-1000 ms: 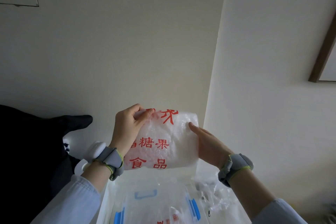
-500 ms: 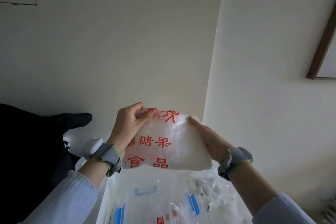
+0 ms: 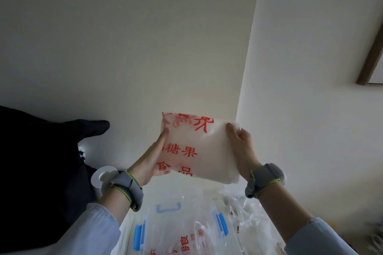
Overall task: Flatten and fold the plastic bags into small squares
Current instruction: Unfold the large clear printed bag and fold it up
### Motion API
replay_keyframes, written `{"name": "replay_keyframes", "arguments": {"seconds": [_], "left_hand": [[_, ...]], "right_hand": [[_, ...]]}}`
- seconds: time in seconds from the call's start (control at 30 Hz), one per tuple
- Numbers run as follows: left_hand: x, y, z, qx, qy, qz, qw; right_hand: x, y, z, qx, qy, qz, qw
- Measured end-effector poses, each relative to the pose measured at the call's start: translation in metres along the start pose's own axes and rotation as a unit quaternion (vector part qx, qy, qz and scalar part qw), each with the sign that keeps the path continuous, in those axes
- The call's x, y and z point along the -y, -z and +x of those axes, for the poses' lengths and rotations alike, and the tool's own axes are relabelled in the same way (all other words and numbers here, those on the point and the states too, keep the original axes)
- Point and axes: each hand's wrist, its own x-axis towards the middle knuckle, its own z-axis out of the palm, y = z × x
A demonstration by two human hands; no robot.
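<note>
Both hands are on the folded plastic bag [image 3: 199, 147], held up in the air against the cream wall [image 3: 145, 47]. Left hand [image 3: 151, 159] lies flat along the bag's left edge, fingers straight and pressed to the plastic. Right hand [image 3: 241, 149] pinches the upper right corner, thumb on the front, fingers curled behind. The bag is white and translucent with red characters, a rough rectangle tilted slightly. Grey wrist straps show on both arms, pale blue sleeves below. Underneath, at the bottom of the view, a clear storage box [image 3: 180, 223] with blue latches sits with another printed bag [image 3: 186, 242] draped over it. Crumpled clear plastic [image 3: 246, 209] lies to its right. A dark garment [image 3: 41, 161] fills the left side.
</note>
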Motion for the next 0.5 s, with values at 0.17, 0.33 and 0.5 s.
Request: {"name": "replay_keyframes", "arguments": {"seconds": [0.17,0.33,0.5], "left_hand": [[0.009,-0.01,-0.001,-0.215,-0.182,0.033,0.959],[0.018,-0.007,0.003,-0.33,-0.314,0.164,0.875],[0.035,-0.001,0.006,-0.341,-0.301,0.258,0.852]], "right_hand": [[-0.011,-0.001,0.001,0.013,-0.047,-0.019,0.999],[-0.033,0.005,-0.004,0.141,-0.212,0.044,0.966],[-0.046,-0.018,0.0,-0.029,-0.035,-0.15,0.988]]}}
